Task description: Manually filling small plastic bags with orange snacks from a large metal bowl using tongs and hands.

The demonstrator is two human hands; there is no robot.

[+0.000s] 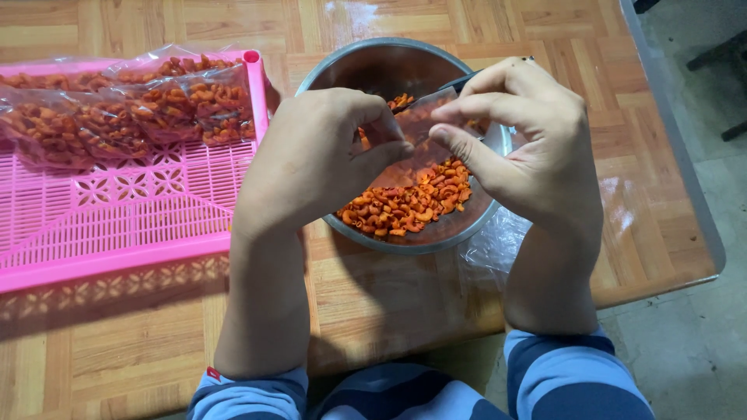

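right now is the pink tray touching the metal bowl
Apart. The head view shows a strip of bare wooden table between the pink tray and the metal bowl.

The bench (140,342) was a wooden one with a parquet pattern of square blocks, its grain running in alternating directions, and a pale metal strip edged its right side. Its glossy top caught soft white glare near the far edge and on the right. Beyond that edge lay a grey, speckled floor (692,342). Dark furniture legs (720,54) stood on the floor at the upper right corner.
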